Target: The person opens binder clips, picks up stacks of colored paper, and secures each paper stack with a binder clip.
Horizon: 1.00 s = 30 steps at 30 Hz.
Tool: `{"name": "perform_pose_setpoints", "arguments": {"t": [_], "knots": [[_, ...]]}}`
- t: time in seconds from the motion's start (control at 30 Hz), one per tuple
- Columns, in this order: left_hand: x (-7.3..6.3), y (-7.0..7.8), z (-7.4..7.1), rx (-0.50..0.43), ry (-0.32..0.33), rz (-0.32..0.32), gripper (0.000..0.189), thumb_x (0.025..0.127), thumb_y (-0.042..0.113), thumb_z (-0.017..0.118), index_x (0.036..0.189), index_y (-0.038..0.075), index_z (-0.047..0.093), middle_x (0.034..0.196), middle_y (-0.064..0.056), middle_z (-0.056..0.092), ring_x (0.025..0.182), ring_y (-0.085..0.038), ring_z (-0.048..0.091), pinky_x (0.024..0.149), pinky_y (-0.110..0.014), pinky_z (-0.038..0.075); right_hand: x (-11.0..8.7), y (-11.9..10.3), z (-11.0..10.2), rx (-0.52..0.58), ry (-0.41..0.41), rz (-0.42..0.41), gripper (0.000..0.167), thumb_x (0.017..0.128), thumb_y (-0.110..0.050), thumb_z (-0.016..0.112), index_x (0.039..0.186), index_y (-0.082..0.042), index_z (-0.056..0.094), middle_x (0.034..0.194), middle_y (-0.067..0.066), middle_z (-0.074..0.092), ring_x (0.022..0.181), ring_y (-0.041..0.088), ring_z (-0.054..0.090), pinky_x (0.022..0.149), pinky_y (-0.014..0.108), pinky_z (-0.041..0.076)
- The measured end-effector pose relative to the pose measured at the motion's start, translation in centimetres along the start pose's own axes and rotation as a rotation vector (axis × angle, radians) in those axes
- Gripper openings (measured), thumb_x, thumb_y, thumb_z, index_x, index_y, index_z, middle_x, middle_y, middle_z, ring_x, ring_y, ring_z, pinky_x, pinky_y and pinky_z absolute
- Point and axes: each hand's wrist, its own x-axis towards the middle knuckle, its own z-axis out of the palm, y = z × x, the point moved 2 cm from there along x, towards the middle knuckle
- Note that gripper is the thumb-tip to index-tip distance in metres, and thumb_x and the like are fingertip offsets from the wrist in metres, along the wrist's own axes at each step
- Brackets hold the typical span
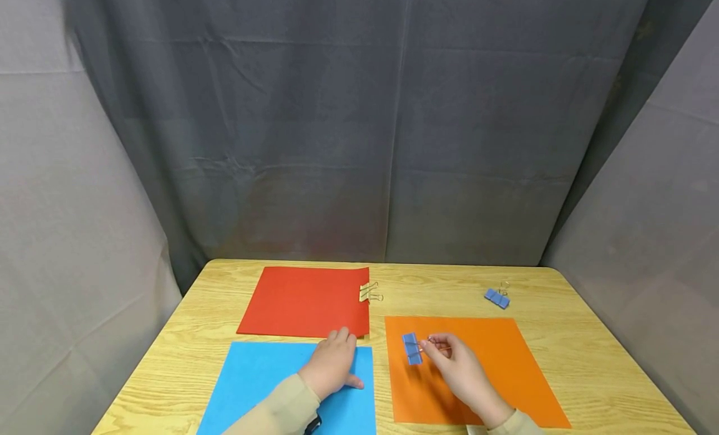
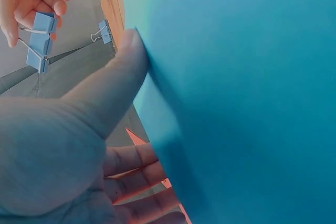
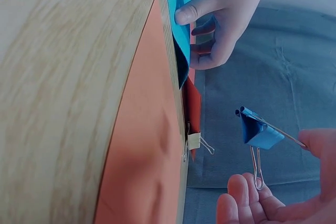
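My left hand (image 1: 331, 366) rests at the far right corner of a blue sheet (image 1: 247, 385), its thumb out at the right edge. In the left wrist view its fingers (image 2: 134, 161) stretch to the far edge, tips hidden by the sheet. My right hand (image 1: 460, 372) holds a blue binder clip (image 1: 412, 349) by its wire handles, thumb on one and fingers on the other. That clip hangs above an orange sheet (image 1: 483, 341), its jaws partly parted in the right wrist view.
Beyond the blue sheet lies a red sheet (image 1: 309, 301) with a pale yellow binder clip (image 1: 365, 292) on its right edge. A second blue binder clip (image 1: 497, 298) lies at the back right of the wooden table (image 1: 606, 372). Grey curtains (image 1: 314, 123) surround the table.
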Motion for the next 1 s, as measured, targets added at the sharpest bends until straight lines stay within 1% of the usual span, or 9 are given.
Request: {"name": "perform_pose_setpoints", "arguments": {"t": [0.2, 0.37, 0.43, 0.57, 0.8, 1.0], "knots": [[-0.01, -0.04, 0.02, -0.017, -0.001, -0.004, 0.072, 0.070, 0.054, 0.091, 0.112, 0.005, 0.059, 0.093, -0.003, 0.047, 0.084, -0.018, 0.043, 0.069, -0.032, 0.047, -0.05, 0.09, 0.02, 0.004, 0.005, -0.004, 0.050, 0.100, -0.043, 0.066, 0.123, 0.002, 0.064, 0.107, 0.008, 0.070, 0.093, 0.015, 0.062, 0.072, 0.026, 0.052], [0.07, -0.20, 0.17, -0.064, -0.023, -0.020, 0.072, 0.070, 0.053, 0.091, 0.113, 0.005, 0.059, 0.094, -0.003, 0.046, 0.086, -0.018, 0.042, 0.070, -0.032, 0.044, -0.14, 0.12, 0.04, 0.002, 0.000, 0.003, 0.053, 0.100, -0.044, 0.066, 0.124, 0.002, 0.064, 0.107, 0.008, 0.070, 0.093, 0.015, 0.062, 0.072, 0.026, 0.052], [0.08, -0.29, 0.27, -0.082, -0.031, -0.023, 0.071, 0.071, 0.054, 0.090, 0.112, 0.005, 0.058, 0.093, -0.003, 0.045, 0.086, -0.018, 0.041, 0.070, -0.031, 0.043, -0.19, 0.11, 0.07, 0.002, -0.002, 0.005, 0.053, 0.100, -0.044, 0.066, 0.124, 0.003, 0.064, 0.107, 0.008, 0.070, 0.093, 0.015, 0.063, 0.071, 0.026, 0.052], [0.08, -0.38, 0.39, -0.096, -0.027, -0.018, 0.070, 0.071, 0.053, 0.091, 0.109, 0.005, 0.057, 0.091, -0.004, 0.044, 0.084, -0.018, 0.039, 0.069, -0.029, 0.041, -0.25, 0.13, 0.21, 0.011, -0.005, 0.011, 0.053, 0.099, -0.044, 0.067, 0.124, 0.003, 0.064, 0.107, 0.009, 0.070, 0.093, 0.016, 0.063, 0.070, 0.026, 0.052], [0.04, -0.34, 0.18, -0.122, -0.029, -0.017, 0.068, 0.071, 0.052, 0.091, 0.107, 0.005, 0.057, 0.092, -0.005, 0.043, 0.084, -0.019, 0.038, 0.069, -0.029, 0.040, -0.18, 0.33, 0.48, 0.029, -0.006, 0.017, 0.050, 0.100, -0.041, 0.067, 0.124, 0.003, 0.063, 0.107, 0.010, 0.070, 0.091, 0.016, 0.064, 0.069, 0.025, 0.053], [-0.06, -0.32, -0.12, -0.135, -0.027, -0.019, 0.069, 0.070, 0.051, 0.092, 0.108, 0.003, 0.059, 0.093, -0.004, 0.042, 0.086, -0.019, 0.037, 0.069, -0.029, 0.039, -0.24, 0.38, 0.62, 0.031, -0.012, 0.016, 0.051, 0.100, -0.042, 0.067, 0.124, 0.003, 0.064, 0.107, 0.009, 0.070, 0.090, 0.015, 0.064, 0.068, 0.025, 0.052]]}}
